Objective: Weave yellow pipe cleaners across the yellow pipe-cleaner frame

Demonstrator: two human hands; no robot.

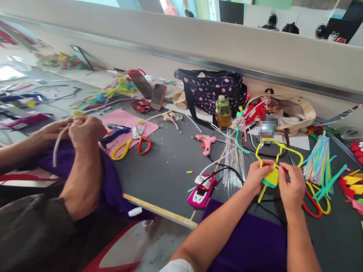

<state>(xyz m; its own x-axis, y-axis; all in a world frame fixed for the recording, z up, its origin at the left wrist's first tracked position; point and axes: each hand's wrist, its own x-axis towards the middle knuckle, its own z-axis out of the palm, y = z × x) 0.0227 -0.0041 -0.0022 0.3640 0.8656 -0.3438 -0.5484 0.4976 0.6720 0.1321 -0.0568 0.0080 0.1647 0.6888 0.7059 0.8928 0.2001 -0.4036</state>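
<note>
Yellow chenille-stem figure: between the two hands, raised in front of the dark grey tabletop (pixel 167 177); block-like body (pixel 271 176), turquoise lower edge, looped stems above, twisted stem pointing down.
Left hand (pixel 257 175): fingers narrowed in a pinch on the figure's left side.
Right hand (pixel 293 184): thumb and fingertips pinched at its upper right side.
Scissors (pixel 315 216): red and yellow handles, just beside the right hand, partly hidden by it.
Pastel chenille stems (pixel 317 162): bundled beyond the right hand, some loose over the scissors.
Metal wires (pixel 234 170): lying left of the left hand.
Magenta power strip (pixel 202 194): left of the left forearm, white plug fitted.
Pink glue gun (pixel 208 143): beyond the strip.
Obstructions: scissors closest to the right hand; wires closest to the left.
Co-worker's hands (pixel 86 130): far left, well apart, gripping a pale flexible strip (pixel 57 147).
</note>
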